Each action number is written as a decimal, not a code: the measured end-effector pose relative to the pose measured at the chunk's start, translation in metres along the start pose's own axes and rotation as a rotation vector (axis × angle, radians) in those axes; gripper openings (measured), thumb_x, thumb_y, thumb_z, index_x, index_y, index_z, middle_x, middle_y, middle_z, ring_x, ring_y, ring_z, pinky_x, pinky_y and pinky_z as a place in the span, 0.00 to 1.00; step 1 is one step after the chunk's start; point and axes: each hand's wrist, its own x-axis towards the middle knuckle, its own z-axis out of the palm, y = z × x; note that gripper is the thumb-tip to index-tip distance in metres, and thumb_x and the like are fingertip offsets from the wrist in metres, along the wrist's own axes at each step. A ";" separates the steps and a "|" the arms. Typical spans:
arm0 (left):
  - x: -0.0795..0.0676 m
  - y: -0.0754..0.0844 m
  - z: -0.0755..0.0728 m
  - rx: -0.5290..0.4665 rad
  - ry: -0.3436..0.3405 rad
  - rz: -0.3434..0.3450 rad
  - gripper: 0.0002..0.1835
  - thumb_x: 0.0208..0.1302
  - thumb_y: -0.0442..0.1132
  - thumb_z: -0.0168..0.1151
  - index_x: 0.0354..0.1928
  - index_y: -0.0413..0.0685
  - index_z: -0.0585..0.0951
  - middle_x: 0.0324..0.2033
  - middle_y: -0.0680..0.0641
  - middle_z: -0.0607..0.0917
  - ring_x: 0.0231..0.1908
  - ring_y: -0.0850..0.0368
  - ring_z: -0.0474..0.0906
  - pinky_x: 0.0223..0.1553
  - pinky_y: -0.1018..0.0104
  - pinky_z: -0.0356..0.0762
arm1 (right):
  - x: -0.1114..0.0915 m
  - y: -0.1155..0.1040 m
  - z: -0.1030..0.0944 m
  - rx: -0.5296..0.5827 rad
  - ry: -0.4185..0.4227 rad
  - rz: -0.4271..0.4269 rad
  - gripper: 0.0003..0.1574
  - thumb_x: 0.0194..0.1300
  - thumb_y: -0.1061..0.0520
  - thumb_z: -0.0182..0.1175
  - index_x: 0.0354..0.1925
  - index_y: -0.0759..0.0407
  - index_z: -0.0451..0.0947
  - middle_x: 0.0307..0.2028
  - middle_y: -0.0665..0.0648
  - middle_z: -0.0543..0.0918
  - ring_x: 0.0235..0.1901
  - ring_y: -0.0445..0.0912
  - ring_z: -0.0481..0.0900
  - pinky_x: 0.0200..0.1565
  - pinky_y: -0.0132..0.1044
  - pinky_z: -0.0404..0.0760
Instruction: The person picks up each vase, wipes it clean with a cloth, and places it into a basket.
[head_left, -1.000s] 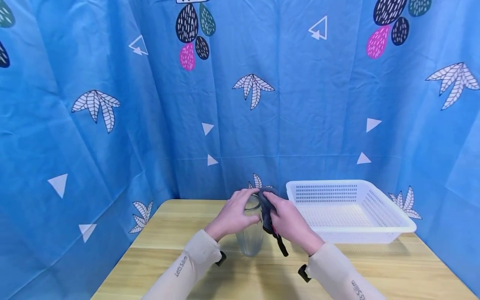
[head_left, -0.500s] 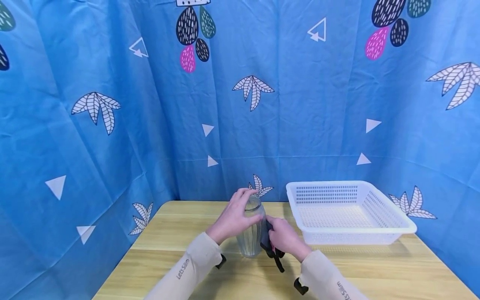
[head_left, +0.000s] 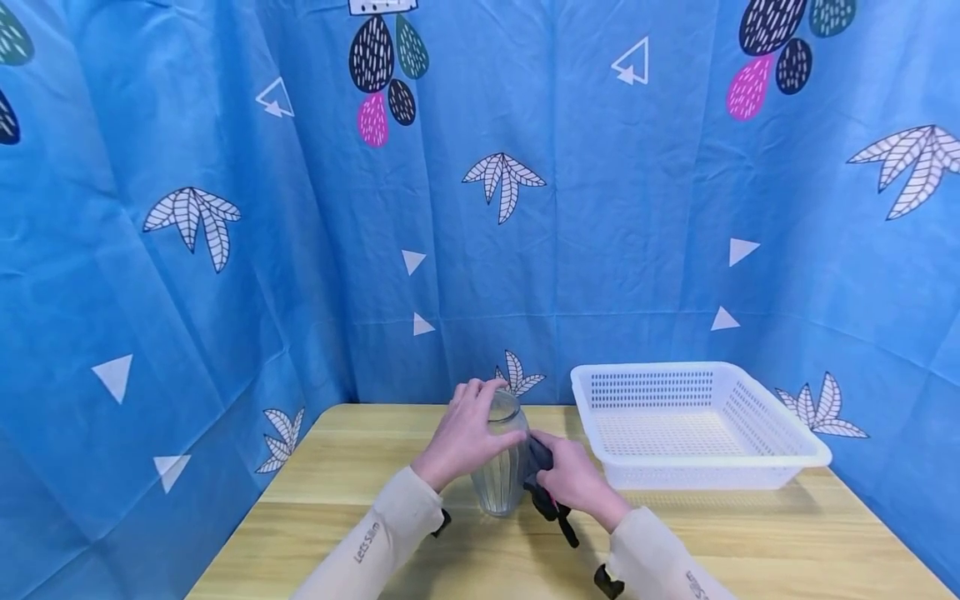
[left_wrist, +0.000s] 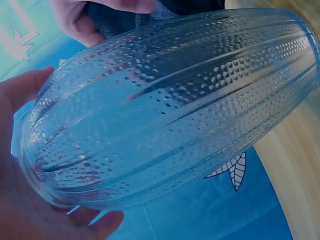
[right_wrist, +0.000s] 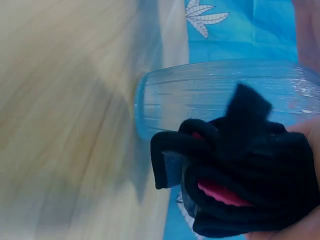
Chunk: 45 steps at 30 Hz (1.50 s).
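A clear ribbed glass vase (head_left: 498,479) with a dotted texture stands upright on the wooden table. My left hand (head_left: 468,433) holds it near the rim, thumb on the near side and fingers around the far side. In the left wrist view the vase (left_wrist: 170,110) fills most of the picture. My right hand (head_left: 573,475) grips a bunched dark cloth (head_left: 540,454) against the vase's right side. Seen from the right wrist, the cloth (right_wrist: 240,175) is black, folded over, with a strip of pink inside and loose black ends.
A white perforated plastic basket (head_left: 712,460) sits at the back right of the wooden table (head_left: 352,450). Behind the table and along its sides hangs a blue patterned curtain (head_left: 630,217).
My right hand has brought the cloth down from beside the vase's rim to lower on its right side, rising slightly lately. The left hand keeps its hold on the vase.
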 end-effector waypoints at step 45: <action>0.001 -0.007 -0.008 -0.145 -0.033 -0.026 0.41 0.46 0.62 0.67 0.64 0.74 0.61 0.58 0.60 0.69 0.53 0.59 0.64 0.50 0.55 0.69 | -0.003 -0.023 -0.030 -0.065 0.084 -0.022 0.39 0.47 0.70 0.55 0.59 0.51 0.72 0.49 0.56 0.80 0.38 0.43 0.75 0.40 0.38 0.73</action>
